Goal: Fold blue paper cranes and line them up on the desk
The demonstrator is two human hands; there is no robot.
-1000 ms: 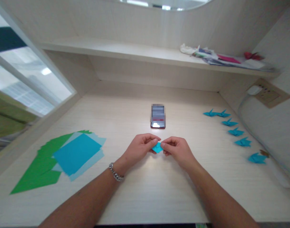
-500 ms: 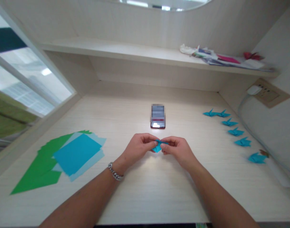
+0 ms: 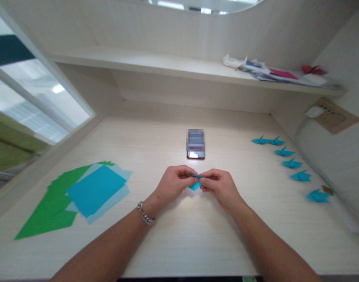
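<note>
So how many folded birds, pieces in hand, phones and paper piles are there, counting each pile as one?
Folded blue birds: 6
Blue piece between left hand and right hand: 1
Phone: 1
Blue paper pile: 1
Green paper pile: 1
Total: 10

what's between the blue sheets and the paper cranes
In the head view: the left hand, right hand, the folded blue paper they pinch, and the phone farther back.

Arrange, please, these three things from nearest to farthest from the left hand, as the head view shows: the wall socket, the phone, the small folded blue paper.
Nearest to the left hand first:
1. Small folded blue paper: held in its grip.
2. Phone: on the desk, just beyond the hand.
3. Wall socket: far right, on the side wall.
</note>
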